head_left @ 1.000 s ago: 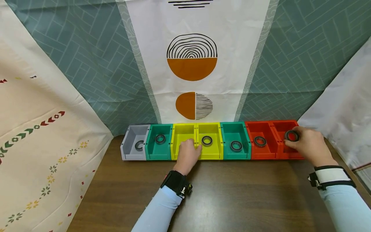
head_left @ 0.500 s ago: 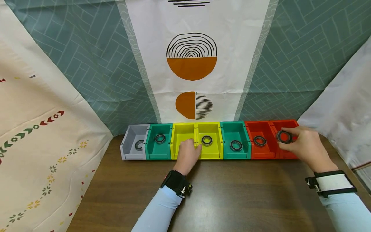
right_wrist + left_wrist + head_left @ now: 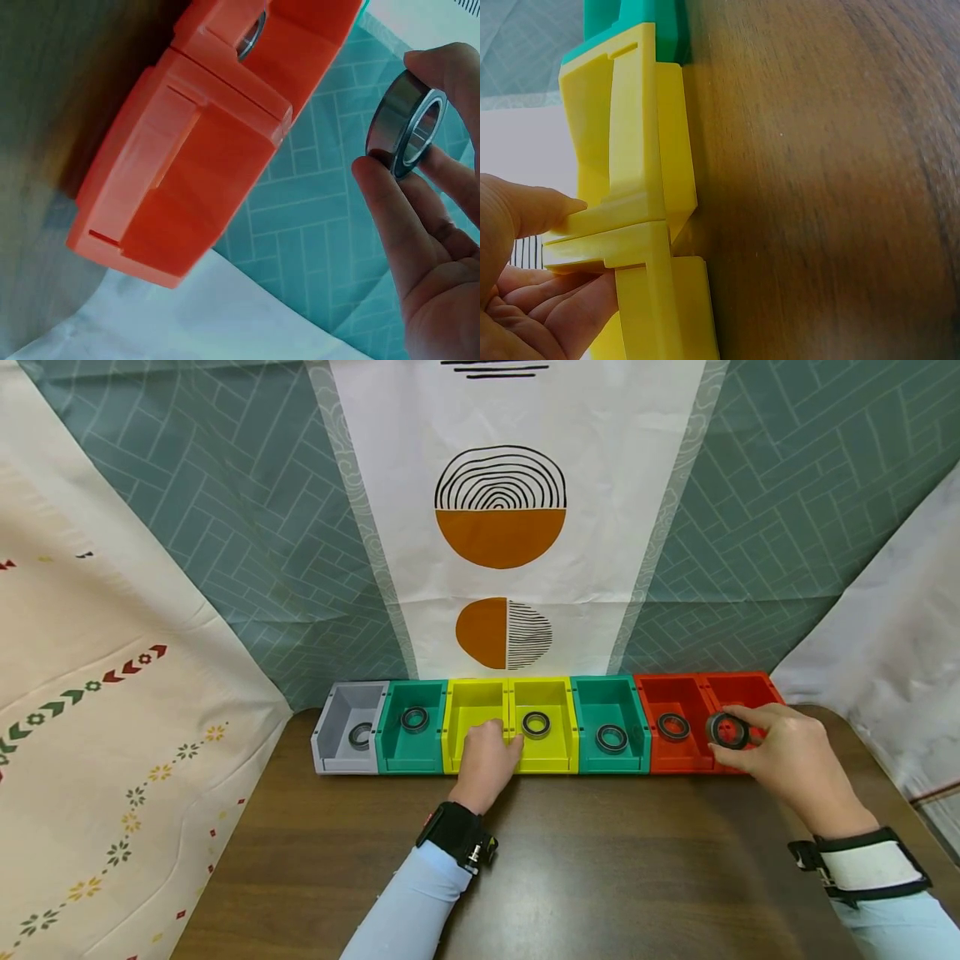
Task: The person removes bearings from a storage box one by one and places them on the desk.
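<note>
In the head view, my left hand is at the two middle yellow bins. The left wrist view shows its thumb in one yellow bin and its fingers in the neighbouring yellow bin, pinching their adjoining walls. My right hand holds a ball bearing between thumb and fingers, tilted with its face turned aside. That bearing hangs in front of and above the end red bin, apart from it. Another bearing lies in the neighbouring red bin.
The row continues with a green bin, another green bin and a grey bin. Bearings lie in these and in the right yellow bin. The brown wooden table extends in front. Patterned cloth hangs behind.
My right hand has moved left and slightly toward me with the bearing, from over the end red bin to near its front left. The left hand stays in place.
</note>
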The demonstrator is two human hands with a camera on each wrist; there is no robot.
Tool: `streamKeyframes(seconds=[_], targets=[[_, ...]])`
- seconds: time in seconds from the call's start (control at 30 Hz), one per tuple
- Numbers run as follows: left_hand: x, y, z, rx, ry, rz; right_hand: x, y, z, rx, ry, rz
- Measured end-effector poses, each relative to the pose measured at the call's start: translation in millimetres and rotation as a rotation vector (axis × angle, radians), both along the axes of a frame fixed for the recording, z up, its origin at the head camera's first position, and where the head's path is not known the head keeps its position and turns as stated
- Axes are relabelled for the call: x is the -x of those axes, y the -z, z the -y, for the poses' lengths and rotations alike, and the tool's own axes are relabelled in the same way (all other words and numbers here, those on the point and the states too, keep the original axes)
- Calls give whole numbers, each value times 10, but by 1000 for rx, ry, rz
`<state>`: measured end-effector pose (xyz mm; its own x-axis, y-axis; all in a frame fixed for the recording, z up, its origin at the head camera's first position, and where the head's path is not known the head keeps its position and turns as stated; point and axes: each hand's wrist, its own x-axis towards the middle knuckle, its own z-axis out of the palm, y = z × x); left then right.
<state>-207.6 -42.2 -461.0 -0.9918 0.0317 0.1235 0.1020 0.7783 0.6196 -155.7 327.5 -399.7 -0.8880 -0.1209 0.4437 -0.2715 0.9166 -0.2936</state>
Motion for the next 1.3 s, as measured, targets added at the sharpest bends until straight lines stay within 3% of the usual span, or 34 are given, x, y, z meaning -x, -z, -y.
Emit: streamKeyframes(seconds=[0.27, 0.77, 1.0, 1.3], targets=[[-4, -2, 9, -4, 8, 4, -73, 88, 54, 1, 3, -83], [-18, -10, -3, 5, -9, 8, -166, 278, 94, -22, -4, 3], [-22, 9, -28, -6, -10, 55, -229, 408, 79, -15, 0, 59], [-9, 12, -6, 1, -15, 34, -216, 511, 97, -45, -11, 107]])
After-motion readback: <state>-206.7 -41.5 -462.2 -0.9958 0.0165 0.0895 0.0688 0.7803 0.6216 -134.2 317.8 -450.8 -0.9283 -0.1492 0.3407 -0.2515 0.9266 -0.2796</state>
